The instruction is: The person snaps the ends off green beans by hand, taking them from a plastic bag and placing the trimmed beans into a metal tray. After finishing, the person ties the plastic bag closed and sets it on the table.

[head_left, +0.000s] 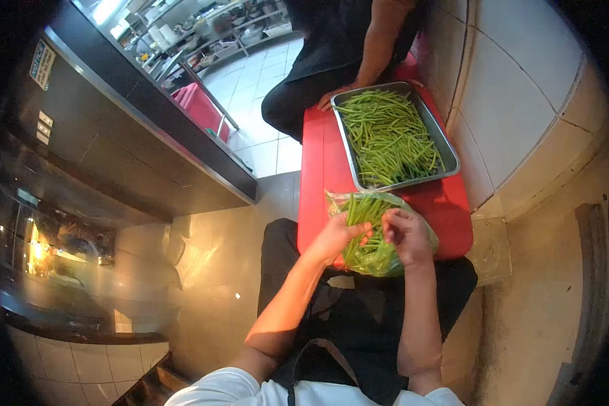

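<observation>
**Two hands at a bag of green beans on a red table**

Both forearms reach forward from the bottom of the view, over a dark apron, and meet at the near edge of the table [318,176]. The left hand [337,237] comes in from the left with the wrist slightly bent; its fingers are curled and pinch a bean at the bag's [379,260] open mouth. The right hand [407,235] comes up almost straight, its fingers bent inward and closed on bean ends just beside the left fingertips. The two hands nearly touch.

The red table runs away from the person, with a tiled wall close on its right and a tiled floor on its left. A dark counter stands well to the left. On the far half of the table sits a metal tray [446,152], heaped with loose beans [386,135] that lie mostly lengthwise along the tray, pointing away and slightly right. At the far end a co-worker in dark clothes sits, one hand [333,97] resting on the tray's far left corner.

The clear plastic bag lies at the near table edge, just in front of the tray and overhanging toward the lap. The bundle of beans [362,210] inside it points with its long axis away from the person, toward the tray, the ends fanning a little.
</observation>
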A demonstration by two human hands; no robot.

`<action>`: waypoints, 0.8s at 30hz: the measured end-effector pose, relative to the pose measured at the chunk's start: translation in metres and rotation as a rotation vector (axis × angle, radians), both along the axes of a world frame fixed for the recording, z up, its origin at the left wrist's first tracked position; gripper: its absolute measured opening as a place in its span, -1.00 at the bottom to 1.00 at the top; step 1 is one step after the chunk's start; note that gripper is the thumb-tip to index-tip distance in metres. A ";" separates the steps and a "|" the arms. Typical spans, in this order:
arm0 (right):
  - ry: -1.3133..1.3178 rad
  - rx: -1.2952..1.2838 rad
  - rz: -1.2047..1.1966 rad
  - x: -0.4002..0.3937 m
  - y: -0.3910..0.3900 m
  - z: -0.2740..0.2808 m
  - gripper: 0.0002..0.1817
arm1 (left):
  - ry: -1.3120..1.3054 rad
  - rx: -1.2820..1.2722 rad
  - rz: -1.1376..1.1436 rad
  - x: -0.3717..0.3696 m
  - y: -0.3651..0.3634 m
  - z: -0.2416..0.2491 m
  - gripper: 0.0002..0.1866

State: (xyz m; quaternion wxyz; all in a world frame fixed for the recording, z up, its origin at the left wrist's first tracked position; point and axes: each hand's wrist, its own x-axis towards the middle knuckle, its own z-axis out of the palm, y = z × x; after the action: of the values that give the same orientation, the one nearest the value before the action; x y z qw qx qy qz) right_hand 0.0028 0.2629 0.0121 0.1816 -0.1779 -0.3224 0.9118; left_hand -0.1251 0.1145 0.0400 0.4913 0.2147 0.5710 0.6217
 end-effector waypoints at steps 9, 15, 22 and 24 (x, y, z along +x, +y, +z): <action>-0.298 0.803 -0.093 0.001 -0.010 0.014 -0.77 | -0.067 0.009 0.003 -0.011 -0.007 0.003 -0.77; -0.272 0.634 -0.202 -0.003 -0.015 0.025 -0.83 | -0.053 -0.051 -0.024 -0.011 -0.012 0.005 -0.80; -0.210 0.474 -0.138 -0.001 -0.014 0.023 -0.84 | -0.059 -0.059 -0.039 -0.005 -0.007 0.009 -0.82; -0.057 0.183 -0.055 -0.002 -0.010 0.012 -0.83 | -0.085 -0.030 -0.037 -0.005 -0.007 0.010 -0.82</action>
State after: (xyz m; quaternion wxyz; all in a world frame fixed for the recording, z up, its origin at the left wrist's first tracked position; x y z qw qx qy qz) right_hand 0.0008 0.2531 0.0241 0.2128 -0.1953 -0.4045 0.8677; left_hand -0.1296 0.1074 0.0501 0.5297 0.1910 0.5549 0.6125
